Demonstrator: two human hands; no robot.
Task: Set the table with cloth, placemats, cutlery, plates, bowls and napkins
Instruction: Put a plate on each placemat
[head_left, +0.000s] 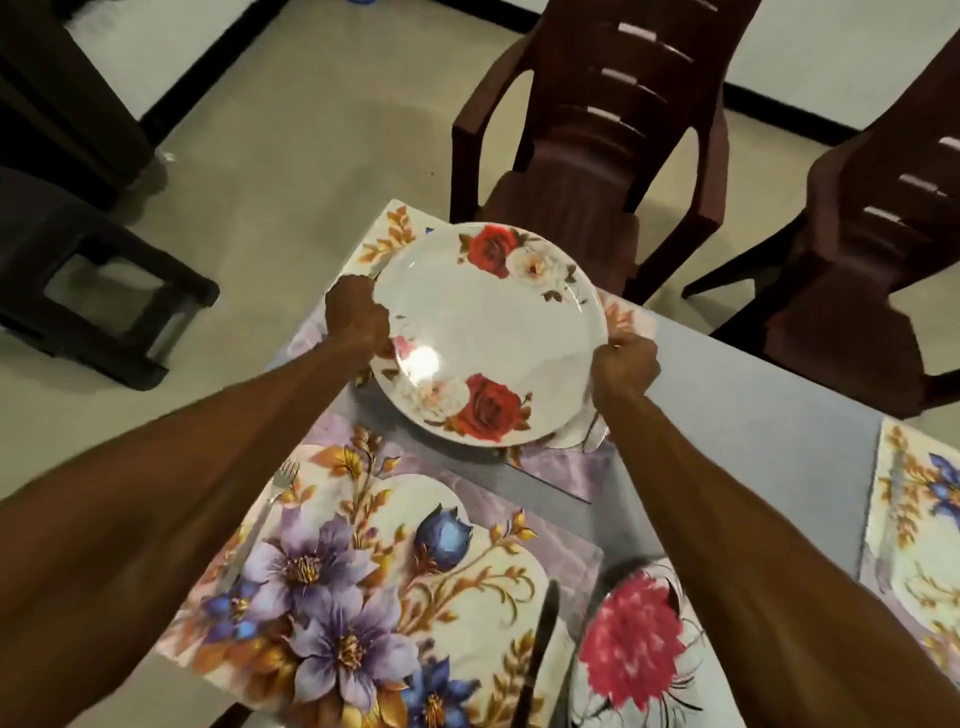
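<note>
Both grips clench the rose-patterned plate (488, 332) by its rim, left hand (357, 314) and right hand (626, 370), above the far placemat (387, 239) at frame centre.

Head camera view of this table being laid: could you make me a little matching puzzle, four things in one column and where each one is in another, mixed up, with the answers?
Things:
1. rose plate
2. fork
3. knife
4. pink-flower plate

Places:
A. on the near placemat's left side
B. held at its rim by the left hand and the right hand, over the far placemat
C. at the bottom edge, right of the knife
D. on the near placemat's right side

Pairs: 1-B, 2-A, 3-D, 4-C
</note>
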